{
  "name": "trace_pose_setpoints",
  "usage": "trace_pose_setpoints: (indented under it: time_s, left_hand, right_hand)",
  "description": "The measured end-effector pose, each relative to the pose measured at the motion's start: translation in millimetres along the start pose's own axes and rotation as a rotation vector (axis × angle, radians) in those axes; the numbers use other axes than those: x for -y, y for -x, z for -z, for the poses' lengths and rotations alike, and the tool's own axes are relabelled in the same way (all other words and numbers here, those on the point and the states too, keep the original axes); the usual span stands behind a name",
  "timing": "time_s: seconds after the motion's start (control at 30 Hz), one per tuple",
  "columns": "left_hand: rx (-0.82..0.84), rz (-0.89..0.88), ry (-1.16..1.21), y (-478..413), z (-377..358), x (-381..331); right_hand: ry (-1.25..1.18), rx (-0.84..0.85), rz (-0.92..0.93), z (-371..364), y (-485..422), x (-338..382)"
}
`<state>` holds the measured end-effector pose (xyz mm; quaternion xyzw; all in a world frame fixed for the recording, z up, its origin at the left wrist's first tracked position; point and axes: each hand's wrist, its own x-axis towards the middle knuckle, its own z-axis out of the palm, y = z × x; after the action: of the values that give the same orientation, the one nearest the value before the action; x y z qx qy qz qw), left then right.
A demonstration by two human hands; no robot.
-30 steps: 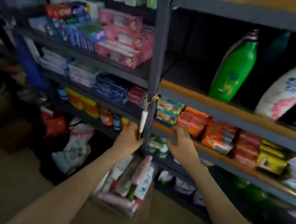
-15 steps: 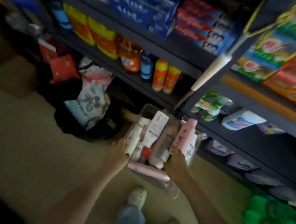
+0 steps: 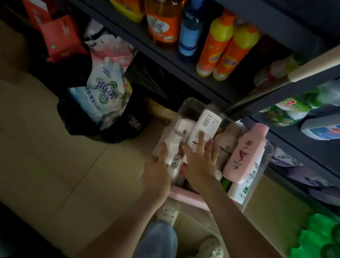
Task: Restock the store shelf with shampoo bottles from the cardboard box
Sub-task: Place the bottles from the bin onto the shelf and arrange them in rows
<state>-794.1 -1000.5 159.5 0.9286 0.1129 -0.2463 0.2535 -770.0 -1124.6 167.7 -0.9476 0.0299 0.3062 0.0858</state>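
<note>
The right hand's (image 3: 200, 163) fingers (image 3: 201, 136) are straight and fanned apart, holding nothing; the longest fingertip touches the tall white plastic bottle with a printed back label (image 3: 206, 123), which leans just beyond them. Right of these fingers lies a pale beige bottle (image 3: 226, 141), and further right a rounded pink shampoo bottle (image 3: 244, 155) rests on a white bottle with green print (image 3: 243, 187). Under the wrist a pink bottle (image 3: 188, 196) lies crosswise.

Just left of them, the left hand (image 3: 158, 171) grips the near left wall of the clear plastic box (image 3: 189, 103) that holds all these bottles: its thumb (image 3: 163, 153) lies inside against a small white bottle (image 3: 174, 149), while the other fingers curl outside the wall and are mostly hidden.

Past the fingertips stands the dark grey metal shelf (image 3: 220, 85), carrying two orange-and-yellow bottles (image 3: 218, 46), a blue bottle (image 3: 191, 27) and an amber bottle (image 3: 164, 13). Far left of the hands, a black bag (image 3: 121, 126) on the tan floor (image 3: 33, 143) holds white packets (image 3: 101, 98). Below the wrists are blue jeans (image 3: 155, 246) and pale shoes (image 3: 212, 251); bright green bottles (image 3: 326, 247) sit far right.
</note>
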Motion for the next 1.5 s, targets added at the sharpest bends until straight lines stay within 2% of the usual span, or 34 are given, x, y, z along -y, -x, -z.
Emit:
trace_pose_setpoints:
  time_s: [0.17,0.23,0.3,0.47,0.67,0.77,0.83,0.97,1.03,1.1,1.2,1.33,1.5]
  left_hand:
    - [0.057,0.022,-0.209,-7,-2,-8]
    - [0.06,-0.015,-0.275,-12,-6,-8]
    - [0.062,-0.03,-0.302,-15,-7,-9]
    - [0.054,0.056,-0.143,-8,1,-13]
    - [-0.072,0.168,0.223,-1,-8,-17]
    - [-0.059,0.194,0.319,-1,-11,-21]
    - [-0.03,0.132,0.242,6,-13,-22]
    - [-0.023,-0.117,-0.065,18,-18,-18]
    - [-0.015,-0.181,-0.259,15,-16,-16]
    - [-0.011,-0.216,-0.347,11,-11,-15]
    - [-0.051,-0.21,-0.193,9,2,-19]
    - [-0.025,-0.211,0.1,29,32,-51]
    - [0.069,-0.28,0.331,65,70,-111]
  right_hand:
    - [0.002,-0.105,-0.068,-5,1,16]
    - [-0.066,-0.202,-0.068,-8,7,16]
    - [-0.251,-0.278,-0.074,-7,13,9]
    - [-0.738,-0.267,-0.097,17,29,-19]
    - [-1.291,-0.325,-0.402,23,36,-46]
    - [-1.379,-0.32,-0.428,21,40,-46]
    - [-1.414,-0.352,-0.423,22,44,-44]
    - [-1.55,-0.394,-0.431,27,61,-48]
    - [-1.652,-0.414,-0.448,28,71,-59]
    - [-1.749,-0.437,-0.461,33,82,-69]
    - [-1.642,-0.496,-0.447,42,97,-83]
    - [-1.531,-0.541,-0.396,59,114,-91]
    - [-1.635,-0.644,-0.4,108,142,-100]
